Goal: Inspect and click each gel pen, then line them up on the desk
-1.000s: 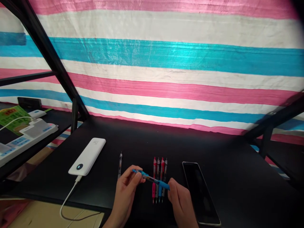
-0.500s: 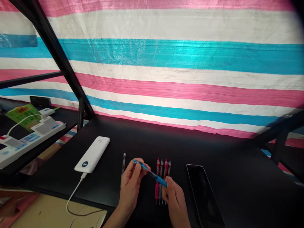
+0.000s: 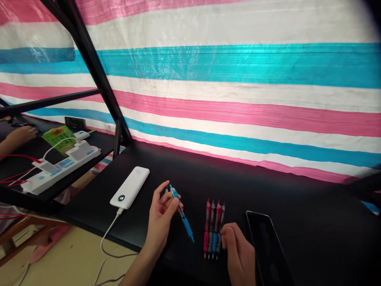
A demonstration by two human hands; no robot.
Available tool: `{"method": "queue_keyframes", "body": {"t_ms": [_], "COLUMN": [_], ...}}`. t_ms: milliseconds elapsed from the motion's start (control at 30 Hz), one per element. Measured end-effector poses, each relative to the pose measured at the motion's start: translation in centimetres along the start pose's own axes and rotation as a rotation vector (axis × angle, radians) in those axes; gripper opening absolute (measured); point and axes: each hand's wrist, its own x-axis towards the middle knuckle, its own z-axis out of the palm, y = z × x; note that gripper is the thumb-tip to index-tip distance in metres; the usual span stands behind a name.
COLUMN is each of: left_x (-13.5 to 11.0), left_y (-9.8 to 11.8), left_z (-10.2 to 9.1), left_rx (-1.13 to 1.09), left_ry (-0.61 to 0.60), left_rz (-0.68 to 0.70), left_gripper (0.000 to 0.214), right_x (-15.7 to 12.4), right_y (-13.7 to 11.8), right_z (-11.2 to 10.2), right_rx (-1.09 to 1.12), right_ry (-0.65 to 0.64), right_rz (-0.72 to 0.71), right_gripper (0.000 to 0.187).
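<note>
My left hand (image 3: 161,214) is closed on a blue pen (image 3: 182,216), pinching its upper end. The pen slants down to the right, its tip just above the black table (image 3: 312,222). Four pens (image 3: 213,228), red and blue, lie side by side on the table right of it. My right hand (image 3: 238,253) rests beside their lower ends with fingers curled; nothing shows inside them. It is apart from the blue pen.
A white power bank (image 3: 131,186) with a cable (image 3: 108,234) lies left of my hands. A dark phone (image 3: 268,246) lies to the right. A power strip (image 3: 59,167) sits on the left shelf, where another person's hand (image 3: 18,137) rests. A striped tarp (image 3: 238,79) hangs behind.
My right hand let go of the blue pen and dropped beside the row of pens. My left hand kept the pen and swung it nearer upright. The camera turned left.
</note>
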Motion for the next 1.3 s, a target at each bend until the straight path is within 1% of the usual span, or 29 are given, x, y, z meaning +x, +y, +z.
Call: {"method": "queue_keyframes", "body": {"t_ms": [133, 200, 333, 467, 700, 867, 1033, 1300], "left_x": [0.5, 0.7, 1.1, 1.6, 2.6, 3.0, 3.5, 4.3], "left_y": [0.2, 0.1, 0.1, 0.6, 0.9, 1.0, 1.2, 1.9], "left_z": [-0.9, -1.1, -1.3, -1.5, -2.0, -2.1, -2.4, -2.9], "left_rx": [0.042, 0.048, 0.073, 0.110, 0.148, 0.186, 0.233, 0.376], "left_ry": [-0.057, -0.068, -0.079, -0.092, -0.090, -0.126, -0.135, -0.169], "left_rz": [0.015, 0.022, 0.045, 0.054, 0.055, 0.053, 0.085, 0.092], "left_gripper": [0.042, 0.040, 0.041, 0.043, 0.038, 0.047, 0.037, 0.037], "right_x": [-0.9, -1.2, -1.2, -1.0, -1.0, -0.9, -0.8, -0.8], "right_y": [0.2, 0.3, 0.6, 0.6, 0.7, 0.8, 0.8, 0.4], "right_z": [0.1, 0.3, 0.5, 0.4, 0.4, 0.4, 0.3, 0.4], "right_rx": [-0.071, -0.083, -0.105, -0.121, -0.141, -0.144, -0.142, -0.121], "right_ry": [0.038, 0.046, 0.084, 0.091, 0.082, 0.104, 0.089, 0.104], "right_rz": [-0.014, -0.005, -0.036, -0.082, -0.067, -0.069, -0.068, -0.075], "right_gripper": [0.045, 0.045, 0.042, 0.040, 0.040, 0.040, 0.039, 0.039]}}
